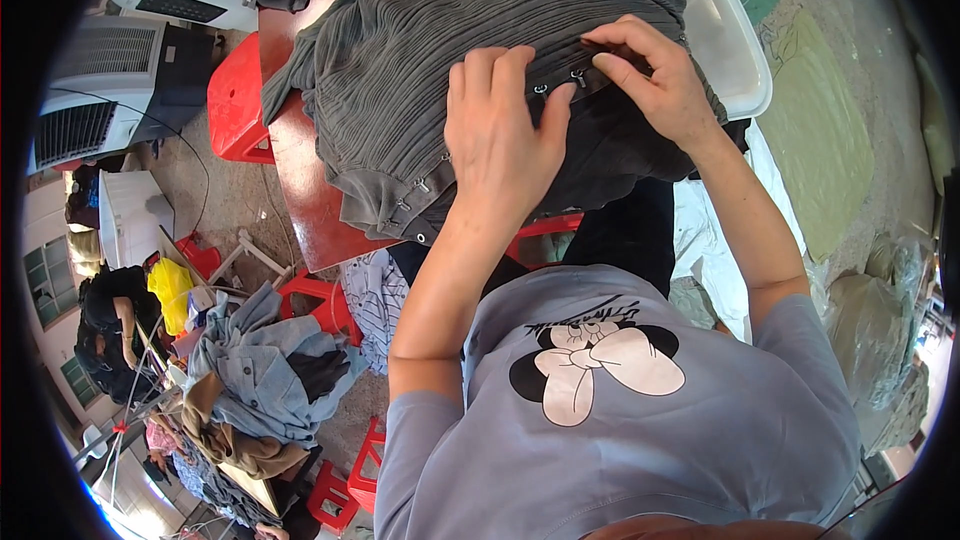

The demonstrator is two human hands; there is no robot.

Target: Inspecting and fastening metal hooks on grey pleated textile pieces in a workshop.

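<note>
A dark grey ribbed garment point(420, 70) lies heaped in front of me, with a darker band point(560, 80) crossing it that carries small silvery metal fasteners point(577, 76). My left hand point(500, 130) rests on the cloth at the band's left part, its thumb spread away from the fingers and nothing gripped. At the band's right part, my right hand point(655, 80) has the edge of the garment between thumb and bent forefinger. More metal fasteners point(421, 184) run along the lower left edge of the cloth.
The heap lies on a red table point(310, 190), beside a white plastic tub point(745, 60) at the right. Red stools point(232, 105) and air coolers point(100, 60) stand at the left. Piled denim clothes point(260, 365) and a person in black point(110, 315) are at the lower left.
</note>
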